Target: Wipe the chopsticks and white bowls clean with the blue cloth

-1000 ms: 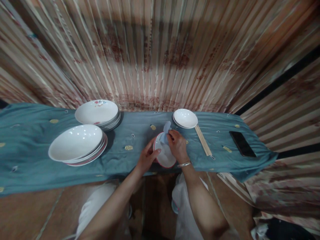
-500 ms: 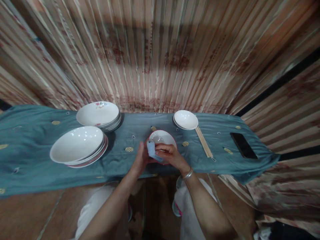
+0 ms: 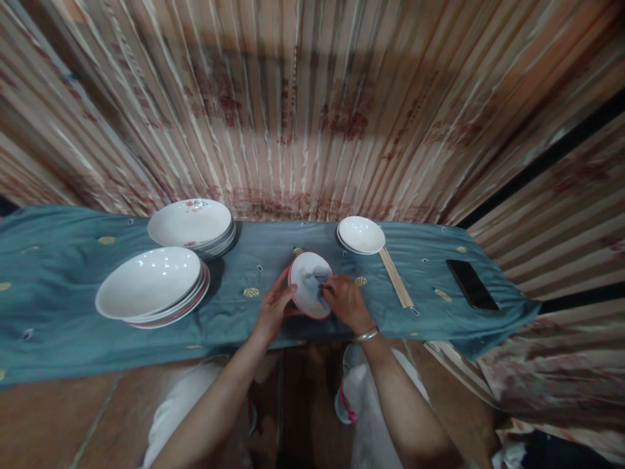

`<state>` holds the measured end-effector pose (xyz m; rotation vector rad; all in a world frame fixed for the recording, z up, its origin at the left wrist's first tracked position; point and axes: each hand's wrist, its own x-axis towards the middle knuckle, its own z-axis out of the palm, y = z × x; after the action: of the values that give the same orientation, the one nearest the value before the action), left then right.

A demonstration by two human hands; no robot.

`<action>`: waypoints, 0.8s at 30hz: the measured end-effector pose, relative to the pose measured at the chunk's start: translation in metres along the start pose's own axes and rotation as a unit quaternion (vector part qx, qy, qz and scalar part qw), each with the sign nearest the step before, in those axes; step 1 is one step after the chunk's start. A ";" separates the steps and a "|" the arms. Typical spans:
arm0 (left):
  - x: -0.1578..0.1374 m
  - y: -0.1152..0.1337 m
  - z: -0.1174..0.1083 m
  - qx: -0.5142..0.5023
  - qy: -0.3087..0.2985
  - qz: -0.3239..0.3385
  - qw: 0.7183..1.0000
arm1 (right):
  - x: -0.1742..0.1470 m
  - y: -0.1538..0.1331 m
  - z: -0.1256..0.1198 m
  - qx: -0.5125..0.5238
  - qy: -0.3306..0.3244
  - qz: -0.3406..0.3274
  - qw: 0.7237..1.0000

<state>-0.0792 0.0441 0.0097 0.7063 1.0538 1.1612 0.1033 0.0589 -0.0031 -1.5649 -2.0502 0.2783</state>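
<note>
A white bowl with a red rim (image 3: 303,296) is tilted with its inside toward my right side, close to the table's front edge. My left hand (image 3: 274,305) grips its left side, thumb over the rim and the other fingers around the outside. In my right hand (image 3: 346,299) a light blue cloth (image 3: 316,285) is pinched and pressed against the inside of the bowl. The cloth is blurred and partly covered by my fingers.
To the left stand a stack of white bowls (image 3: 149,283) and, behind it, a stack of plates (image 3: 190,221). Small bowls (image 3: 361,234), chopsticks (image 3: 395,279) and a black phone (image 3: 471,284) lie to the right on the green tablecloth (image 3: 239,260). A pleated curtain (image 3: 303,117) hangs behind.
The bowl has been tipped further, its inside now facing right. My right hand has moved right and the cloth has gone from above the left rim down into the bowl.
</note>
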 end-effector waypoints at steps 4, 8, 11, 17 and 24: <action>-0.002 0.000 0.004 -0.030 -0.002 -0.022 0.999 | 0.010 -0.003 0.000 -0.016 0.087 0.016 0.996; -0.005 -0.001 0.008 -0.027 -0.028 -0.045 0.998 | 0.020 -0.006 -0.001 0.019 0.141 0.036 0.989; -0.006 -0.002 0.009 -0.013 -0.050 -0.049 0.997 | 0.026 -0.012 0.001 0.080 0.144 0.033 0.986; -0.006 -0.004 0.008 -0.007 -0.054 -0.063 0.997 | 0.023 -0.034 0.007 0.229 0.101 0.020 0.968; -0.007 -0.002 0.004 -0.044 -0.068 -0.074 0.994 | 0.010 -0.048 0.005 0.397 -0.006 0.038 0.917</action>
<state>-0.0748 0.0369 0.0117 0.6175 0.9186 1.0110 0.0585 0.0544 0.0180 -1.1107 -1.5593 1.0070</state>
